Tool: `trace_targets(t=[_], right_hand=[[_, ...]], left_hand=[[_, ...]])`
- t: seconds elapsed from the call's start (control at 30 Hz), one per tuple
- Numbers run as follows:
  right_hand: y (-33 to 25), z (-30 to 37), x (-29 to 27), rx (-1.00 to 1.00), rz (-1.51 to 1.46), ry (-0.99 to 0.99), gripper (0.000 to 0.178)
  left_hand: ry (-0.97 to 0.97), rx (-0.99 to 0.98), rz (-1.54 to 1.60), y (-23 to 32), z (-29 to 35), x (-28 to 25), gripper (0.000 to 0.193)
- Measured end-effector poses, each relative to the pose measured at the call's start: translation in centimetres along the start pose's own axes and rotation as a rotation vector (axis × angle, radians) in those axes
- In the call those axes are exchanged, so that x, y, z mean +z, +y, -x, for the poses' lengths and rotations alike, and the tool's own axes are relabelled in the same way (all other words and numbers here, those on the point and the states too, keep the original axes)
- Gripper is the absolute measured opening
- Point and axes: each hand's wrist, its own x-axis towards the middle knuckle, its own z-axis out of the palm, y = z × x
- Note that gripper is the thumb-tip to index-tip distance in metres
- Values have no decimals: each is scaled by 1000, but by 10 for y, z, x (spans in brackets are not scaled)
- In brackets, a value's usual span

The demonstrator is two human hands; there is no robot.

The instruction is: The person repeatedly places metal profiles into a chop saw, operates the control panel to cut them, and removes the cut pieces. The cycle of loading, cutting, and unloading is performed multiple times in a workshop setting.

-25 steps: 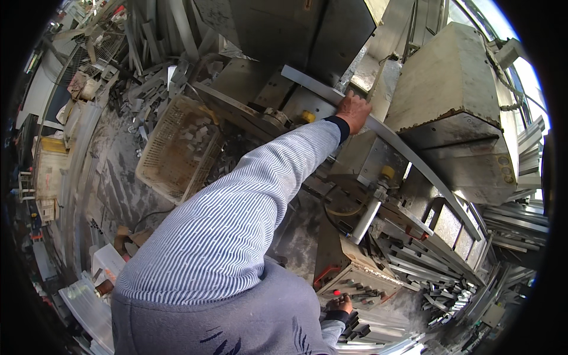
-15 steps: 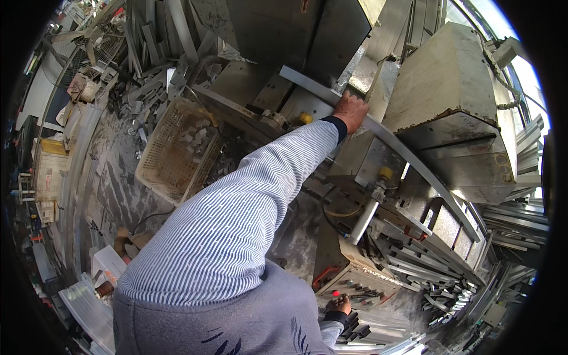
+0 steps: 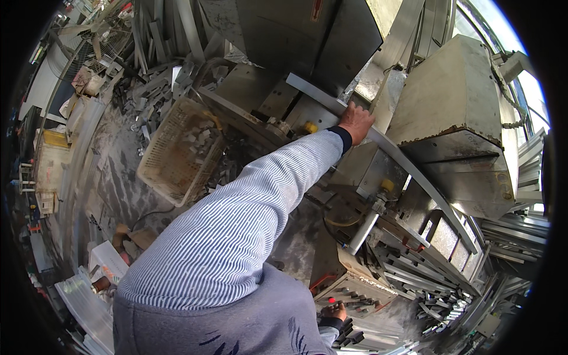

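A long silvery metal profile (image 3: 315,93) lies across the machine, running from upper centre toward the lower right. My left hand (image 3: 357,122) reaches out in its striped sleeve and grips this bar, with fingers curled over it between two large metal housings. Low in the picture, my right hand (image 3: 334,310) rests against the control panel (image 3: 355,290), just below a red button (image 3: 331,300) and beside dark knobs. Its fingers look curled, but what they close on is too small to make out.
A plastic crate (image 3: 171,154) with small metal offcuts stands on the floor at left, near a heap of scrap pieces (image 3: 157,94). The right housing (image 3: 449,100) overhangs the bar. A cylinder with a yellow fitting (image 3: 387,186) sits below it. Stacked profiles (image 3: 414,266) lie lower right.
The whole view has shifted slightly. My left hand keeps its grip on the metal profile, and my right hand stays at the panel; neither visibly moves relative to the machine.
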Motion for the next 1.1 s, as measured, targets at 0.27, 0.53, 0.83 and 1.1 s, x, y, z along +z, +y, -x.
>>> trace_targets(t=[0.27, 0.53, 0.83, 1.1], right_hand=[[-2, 3, 5, -27, -6, -31, 22], [8, -7, 0, -85, -92, -58, 18], [11, -18, -9, -86, -129, -135, 11], [7, 8, 3, -149, 7, -28, 15]], left_hand=[[-13, 28, 69, -3, 3, 0, 25], [6, 9, 20, 0, -1, 2, 23], [10, 8, 41, -1, 1, -1, 21], [-47, -31, 41, 0, -6, 3, 23]])
